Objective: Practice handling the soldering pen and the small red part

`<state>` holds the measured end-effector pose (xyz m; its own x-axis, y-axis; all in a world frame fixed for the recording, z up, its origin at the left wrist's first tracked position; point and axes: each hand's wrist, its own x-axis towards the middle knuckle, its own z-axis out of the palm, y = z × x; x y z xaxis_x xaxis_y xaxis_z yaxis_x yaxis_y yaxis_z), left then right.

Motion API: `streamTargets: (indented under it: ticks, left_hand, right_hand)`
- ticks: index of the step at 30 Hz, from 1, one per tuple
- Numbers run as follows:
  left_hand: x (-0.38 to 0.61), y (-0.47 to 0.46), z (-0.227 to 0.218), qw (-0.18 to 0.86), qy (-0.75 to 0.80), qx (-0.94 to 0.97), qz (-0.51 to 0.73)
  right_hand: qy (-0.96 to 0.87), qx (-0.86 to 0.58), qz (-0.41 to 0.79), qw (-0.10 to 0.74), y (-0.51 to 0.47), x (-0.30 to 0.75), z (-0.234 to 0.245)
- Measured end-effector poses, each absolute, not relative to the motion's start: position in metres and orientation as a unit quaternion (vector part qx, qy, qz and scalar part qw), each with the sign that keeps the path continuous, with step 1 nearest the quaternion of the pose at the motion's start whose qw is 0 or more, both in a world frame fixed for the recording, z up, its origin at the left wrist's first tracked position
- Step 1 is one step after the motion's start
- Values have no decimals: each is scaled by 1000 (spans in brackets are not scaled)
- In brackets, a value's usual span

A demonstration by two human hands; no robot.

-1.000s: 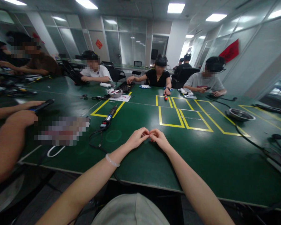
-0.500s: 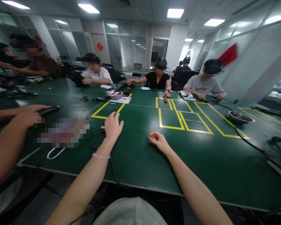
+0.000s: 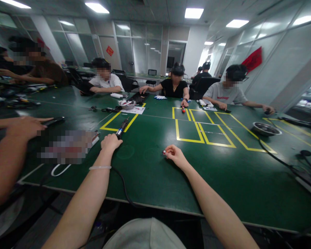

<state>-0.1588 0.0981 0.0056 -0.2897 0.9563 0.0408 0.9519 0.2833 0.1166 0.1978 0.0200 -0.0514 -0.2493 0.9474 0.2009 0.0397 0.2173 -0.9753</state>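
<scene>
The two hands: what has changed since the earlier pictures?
The left hand parted leftward from the right hand and now covers the near end of a black, blue-banded cylindrical tool; grip unclear. The right barely moved, pinching a small, partly red piece.

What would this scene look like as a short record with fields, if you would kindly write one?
Left hand: over the near end of a corded electric screwdriver; fingers partly hidden, so grip unclear
Right hand: pinching a tiny part, too small to identify
Tiny part: red, white and dark
Corded electric screwdriver: tip pointing away from the wearer
Table: green, with yellow tape outlines
Across the table: co-worker in a black top, one hand at a small red item
</scene>
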Motion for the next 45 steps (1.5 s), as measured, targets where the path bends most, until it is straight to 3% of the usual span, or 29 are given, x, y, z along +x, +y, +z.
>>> streamTargets:
  ticks: [14,25,38,45]
  left_hand:
    - [-71,57,4,-54,701,707,74]
    - [10,12,3,-14,593,798,110]
    - [14,5,-3,37,543,830,118]
    - [17,1,-2,40,546,828,125]
  right_hand:
    - [-644,-441,441,443,20,199,-50]
    - [-653,-421,436,455,17,197,-46]
    - [-659,-420,431,451,11,193,-41]
    - [-717,-456,300,433,8,191,-36]
